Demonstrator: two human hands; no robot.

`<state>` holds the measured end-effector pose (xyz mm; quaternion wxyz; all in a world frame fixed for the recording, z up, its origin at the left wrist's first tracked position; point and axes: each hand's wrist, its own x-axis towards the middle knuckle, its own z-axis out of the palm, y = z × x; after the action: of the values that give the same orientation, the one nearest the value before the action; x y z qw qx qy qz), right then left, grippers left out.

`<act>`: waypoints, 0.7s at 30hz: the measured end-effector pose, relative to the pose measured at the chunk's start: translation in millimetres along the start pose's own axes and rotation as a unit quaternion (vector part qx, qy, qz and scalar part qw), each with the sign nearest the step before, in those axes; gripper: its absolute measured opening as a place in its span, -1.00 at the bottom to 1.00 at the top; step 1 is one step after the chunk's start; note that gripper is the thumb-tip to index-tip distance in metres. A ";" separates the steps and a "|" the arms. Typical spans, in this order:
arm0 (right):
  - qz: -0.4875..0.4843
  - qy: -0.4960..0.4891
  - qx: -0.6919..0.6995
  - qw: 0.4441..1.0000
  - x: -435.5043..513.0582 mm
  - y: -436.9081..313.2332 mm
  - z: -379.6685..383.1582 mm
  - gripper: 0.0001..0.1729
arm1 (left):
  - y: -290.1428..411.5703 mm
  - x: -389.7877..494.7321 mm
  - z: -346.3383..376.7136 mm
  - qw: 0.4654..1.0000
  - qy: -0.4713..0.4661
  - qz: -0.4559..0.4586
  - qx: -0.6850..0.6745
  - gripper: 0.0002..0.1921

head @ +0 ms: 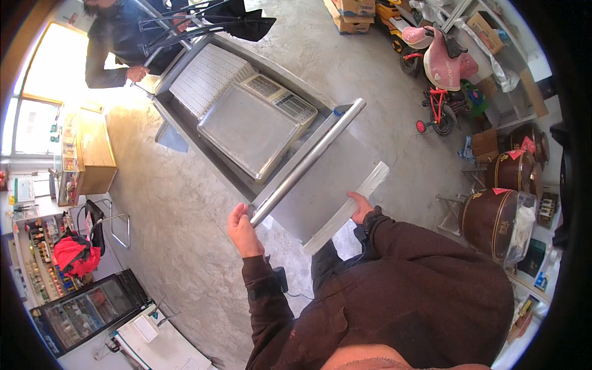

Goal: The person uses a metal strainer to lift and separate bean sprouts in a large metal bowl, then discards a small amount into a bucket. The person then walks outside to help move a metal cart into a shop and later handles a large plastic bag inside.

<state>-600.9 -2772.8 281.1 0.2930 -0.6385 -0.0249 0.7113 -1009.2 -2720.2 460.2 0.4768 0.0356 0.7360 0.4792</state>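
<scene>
A long metal trough-like frame [208,178] stretches away from me, with a steel tube handle [314,155] across its near end. My left hand [245,233] curls at the handle's lower left end. My right hand [360,208] grips the pale, plastic-wrapped edge strip [340,212] of a flat metal panel [330,180], thumb on top. Inside the frame rests an electronic price scale [249,132] with a steel pan and keypad. Beyond it lies a white slotted panel [210,78].
Across from me, another person's hand [137,74] holds the far bars, beside black folded fabric [245,21]. Children's bikes [437,108] and brown drums [490,222] stand right. To the left are a wooden display counter [97,155], a metal-framed chair [115,226] and a glass-topped freezer [88,314].
</scene>
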 end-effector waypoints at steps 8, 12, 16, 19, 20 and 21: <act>0.137 0.045 0.207 0.968 3.8 -19.6 -5.5 -0.48 | 1.1 -6.5 7.5 1.000 -0.023 -0.011 -0.001 -0.59; 0.063 0.035 0.049 0.996 -25.6 -67.4 12.4 -0.48 | 28.1 -16.9 19.3 0.997 -0.074 -0.013 0.025 -0.51; 0.034 0.031 0.043 0.998 -25.3 -82.8 15.1 -0.54 | 37.9 -24.6 35.9 0.995 -0.071 -0.062 -0.022 -0.53; 0.119 0.057 0.190 0.973 -14.5 -74.2 8.8 -0.52 | 41.1 -12.6 26.0 0.994 -0.085 -0.061 0.024 -0.54; 0.119 0.052 0.197 0.972 -11.9 -65.4 0.7 -0.51 | 43.2 -17.0 26.0 0.994 -0.085 -0.055 0.038 -0.56; 0.110 0.064 0.198 0.972 -5.3 -73.3 6.5 -0.52 | 43.9 -12.2 29.8 0.994 -0.087 -0.053 0.033 -0.57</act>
<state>-578.6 -2712.4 317.1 0.3344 -0.6105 0.2057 0.6879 -998.4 -2682.7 498.2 0.5628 0.0538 0.7079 0.4234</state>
